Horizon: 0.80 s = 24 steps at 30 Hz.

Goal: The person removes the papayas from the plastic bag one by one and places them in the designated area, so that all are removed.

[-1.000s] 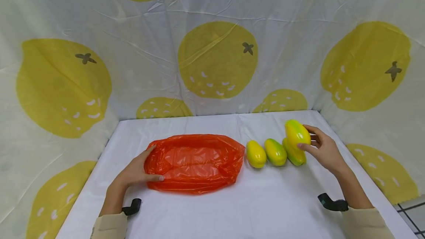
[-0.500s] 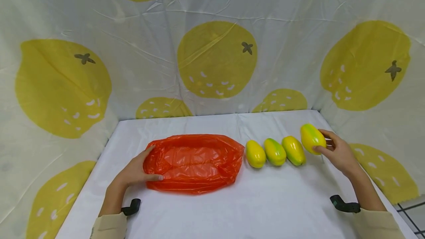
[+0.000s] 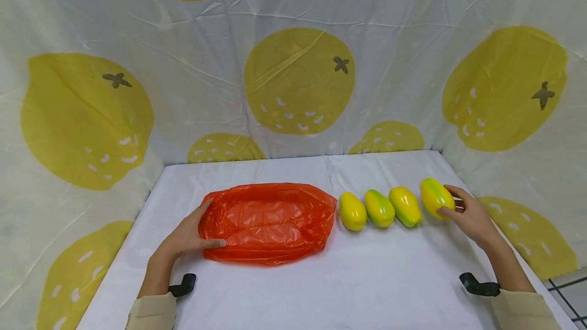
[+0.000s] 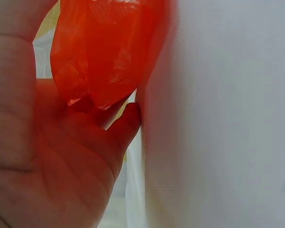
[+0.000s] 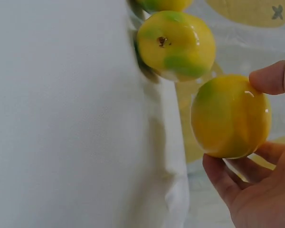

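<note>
A red plastic bag [image 3: 270, 225] lies on the table with its mouth gaping upward. My left hand [image 3: 189, 233] holds its left end between a spread thumb and fingers; in the left wrist view the bag [image 4: 109, 47] hangs between them. Far to the right, my right hand [image 3: 472, 218] grips a glossy yellow-green papaya [image 3: 435, 197] between thumb and fingertips. In the right wrist view this held papaya [image 5: 230, 116] seems slightly off the cloth. Three more papayas stand in a row left of it: one by the bag [image 3: 352, 211], a middle one [image 3: 379, 209], another [image 3: 405, 206].
A white cloth covers the table [image 3: 321, 294]. Behind and at both sides hangs a pale curtain [image 3: 197, 90] printed with big yellow lemons. Floor tiles [image 3: 570, 299] show past the table's right edge.
My right hand has carried its papaya rightward, away from the third papaya, and lowered it toward the table at the row's right end. The left hand and bag have stayed put.
</note>
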Each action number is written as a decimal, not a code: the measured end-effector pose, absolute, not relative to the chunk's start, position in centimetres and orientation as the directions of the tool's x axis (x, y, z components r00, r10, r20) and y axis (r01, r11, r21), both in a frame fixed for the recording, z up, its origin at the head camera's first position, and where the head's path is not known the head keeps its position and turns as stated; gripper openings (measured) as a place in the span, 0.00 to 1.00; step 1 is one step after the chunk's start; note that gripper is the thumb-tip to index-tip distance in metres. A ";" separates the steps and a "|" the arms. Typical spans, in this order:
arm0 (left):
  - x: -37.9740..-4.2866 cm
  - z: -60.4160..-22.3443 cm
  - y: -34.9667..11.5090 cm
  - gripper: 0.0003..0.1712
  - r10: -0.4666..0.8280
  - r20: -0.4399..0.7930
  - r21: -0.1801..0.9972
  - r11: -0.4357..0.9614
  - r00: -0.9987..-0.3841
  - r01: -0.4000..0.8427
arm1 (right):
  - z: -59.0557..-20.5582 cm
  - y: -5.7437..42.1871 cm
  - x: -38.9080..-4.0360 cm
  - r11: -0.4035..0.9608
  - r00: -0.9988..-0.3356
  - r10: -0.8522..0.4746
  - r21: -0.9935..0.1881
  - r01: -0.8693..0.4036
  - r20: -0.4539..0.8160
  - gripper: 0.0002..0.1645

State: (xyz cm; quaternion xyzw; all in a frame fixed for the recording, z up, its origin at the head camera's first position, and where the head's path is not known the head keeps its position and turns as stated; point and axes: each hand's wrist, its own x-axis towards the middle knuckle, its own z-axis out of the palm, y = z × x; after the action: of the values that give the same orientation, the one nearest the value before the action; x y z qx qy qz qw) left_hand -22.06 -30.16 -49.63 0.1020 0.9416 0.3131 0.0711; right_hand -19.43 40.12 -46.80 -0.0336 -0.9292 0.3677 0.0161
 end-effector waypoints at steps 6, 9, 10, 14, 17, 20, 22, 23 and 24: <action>-22.2 -49.8 -30.0 0.71 0.247 -0.056 0.619 0.769 -0.967 0.160 | -47.8 40.7 -19.5 0.742 -0.995 0.095 -0.665 0.084 -0.020 0.49; -22.1 -49.7 -29.9 0.69 0.243 -0.071 0.630 0.763 -0.967 0.146 | -48.2 40.9 -19.4 0.744 -0.995 0.091 -0.661 0.098 -0.045 0.50; -22.0 -49.7 -29.9 0.68 0.242 -0.072 0.631 0.762 -0.968 0.143 | -48.3 40.9 -19.4 0.746 -0.995 0.087 -0.659 0.101 -0.053 0.50; -22.0 -49.5 -29.8 0.67 0.236 -0.061 0.635 0.759 -0.970 0.145 | -48.9 40.8 -19.4 0.751 -0.994 0.072 -0.651 0.108 -0.081 0.51; -22.1 -49.5 -29.8 0.67 0.236 -0.052 0.636 0.757 -0.970 0.150 | -49.1 40.7 -19.4 0.748 -0.993 0.061 -0.653 0.115 -0.105 0.52; -22.1 -49.5 -29.8 0.67 0.236 -0.055 0.637 0.757 -0.970 0.148 | -49.3 40.7 -19.4 0.745 -0.991 0.053 -0.656 0.121 -0.123 0.52; -22.1 -49.5 -29.8 0.67 0.233 -0.061 0.638 0.757 -0.971 0.141 | -49.4 40.7 -19.5 0.745 -0.990 0.051 -0.656 0.123 -0.129 0.53; -22.1 -49.5 -29.7 0.67 0.230 -0.064 0.639 0.757 -0.971 0.138 | -49.4 40.6 -19.5 0.744 -0.991 0.047 -0.657 0.121 -0.129 0.52; -22.1 -49.5 -29.7 0.67 0.228 -0.067 0.638 0.758 -0.971 0.134 | -49.4 40.6 -19.5 0.745 -0.991 0.043 -0.657 0.116 -0.127 0.52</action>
State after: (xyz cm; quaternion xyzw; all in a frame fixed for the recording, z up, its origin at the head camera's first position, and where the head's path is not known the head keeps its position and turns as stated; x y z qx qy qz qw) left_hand -22.14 -29.74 -49.47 0.0967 0.9350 0.3340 0.0702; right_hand -19.47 40.65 -49.45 -0.0428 -0.9327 0.3543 -0.0516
